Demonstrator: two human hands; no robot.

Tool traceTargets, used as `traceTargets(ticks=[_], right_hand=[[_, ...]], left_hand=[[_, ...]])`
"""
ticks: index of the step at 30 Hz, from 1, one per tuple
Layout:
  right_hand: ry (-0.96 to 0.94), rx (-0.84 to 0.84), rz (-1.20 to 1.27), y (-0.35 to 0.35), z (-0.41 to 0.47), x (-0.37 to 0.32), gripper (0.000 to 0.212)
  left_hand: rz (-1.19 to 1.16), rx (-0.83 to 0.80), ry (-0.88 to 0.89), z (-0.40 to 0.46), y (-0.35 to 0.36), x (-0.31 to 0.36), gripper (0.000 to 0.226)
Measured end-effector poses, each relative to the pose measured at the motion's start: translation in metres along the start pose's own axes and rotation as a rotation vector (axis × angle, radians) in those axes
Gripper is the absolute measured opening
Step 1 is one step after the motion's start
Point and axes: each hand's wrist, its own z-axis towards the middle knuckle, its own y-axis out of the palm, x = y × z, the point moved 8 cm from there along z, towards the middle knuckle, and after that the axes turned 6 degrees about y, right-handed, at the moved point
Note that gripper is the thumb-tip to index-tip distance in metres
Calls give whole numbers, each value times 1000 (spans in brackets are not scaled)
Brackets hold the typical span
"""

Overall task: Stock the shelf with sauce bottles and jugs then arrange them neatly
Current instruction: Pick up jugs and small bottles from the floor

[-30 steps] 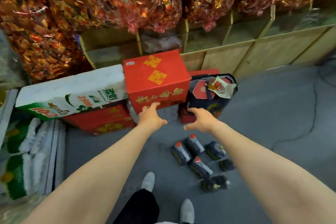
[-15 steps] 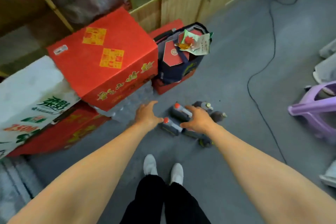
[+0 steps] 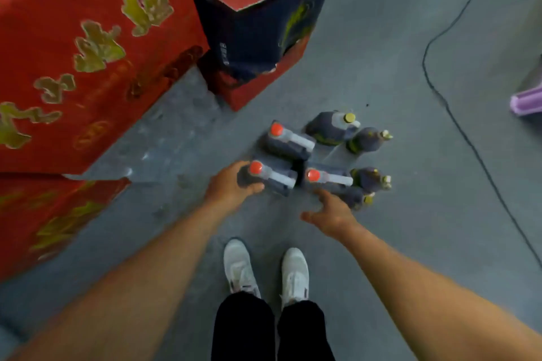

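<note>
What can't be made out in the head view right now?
- Jug labels: motion blur, unreadable.
- Left hand grip on the nearest jug: fingers behind it, contact unclear.
- Small bottle: partly hidden by right hand.
- Red carton: cut off by frame edge.

A single head-worn camera looks steeply down at the grey floor (image 3: 381, 38), close over both forearms; jugs (image 3: 289, 143) sit near centre, white shoes (image 3: 265, 267) at 6 o'clock.
</note>
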Motion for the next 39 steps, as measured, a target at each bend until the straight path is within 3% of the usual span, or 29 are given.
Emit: traceTargets(ticks=[6,13,21,27,33,39], right_hand=[[131,-26,306,71,87,53,87],[25,-70,369,126,162,62,98],[-20,-51,671,161,198,49,102],[-50,38,664,166,206,45,130],[-123,74,592,166,215,43,124],[-82,151,629,171,224,49,97]], left_hand=[[-47,-45,51,68,59,-74,61],[-93,-60,188,140,102,-106,78],[-122,-149,317,174,113,-128,65],[-123,-191,374,183,109,-132,58],[-130,-215,431,190,110,-139,64],[-122,-141,491,189,107,-135,67]])
